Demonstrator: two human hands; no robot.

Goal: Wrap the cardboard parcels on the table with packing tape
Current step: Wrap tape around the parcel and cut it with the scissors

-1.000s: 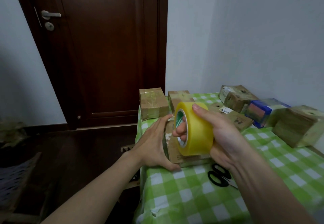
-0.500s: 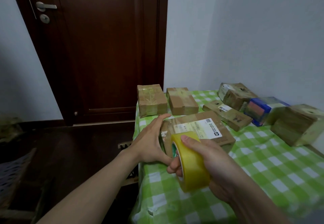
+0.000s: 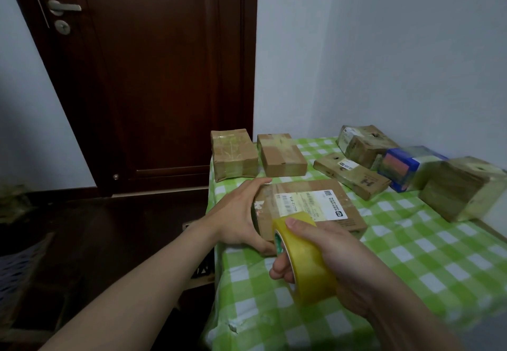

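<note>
A flat cardboard parcel (image 3: 329,208) with a white shipping label lies on the green checked tablecloth (image 3: 411,254), near its left edge. My left hand (image 3: 238,213) grips the parcel's left end, thumb under the near corner and fingers over the far corner. My right hand (image 3: 329,257) holds a yellow roll of packing tape (image 3: 307,265) just in front of the parcel, fingers through the core and thumb on top. The roll stands on edge, low over the cloth.
Two taped brown parcels (image 3: 233,155) (image 3: 282,155) stand at the table's far left. Several more parcels (image 3: 351,175), one with a blue end (image 3: 406,166), line the right side by the wall. A dark wooden door (image 3: 153,76) is beyond the table's left edge.
My right hand has brought the tape roll down from over the parcel to low in front of it. The labelled top of the parcel now shows. My left hand stays on the parcel's left end.
</note>
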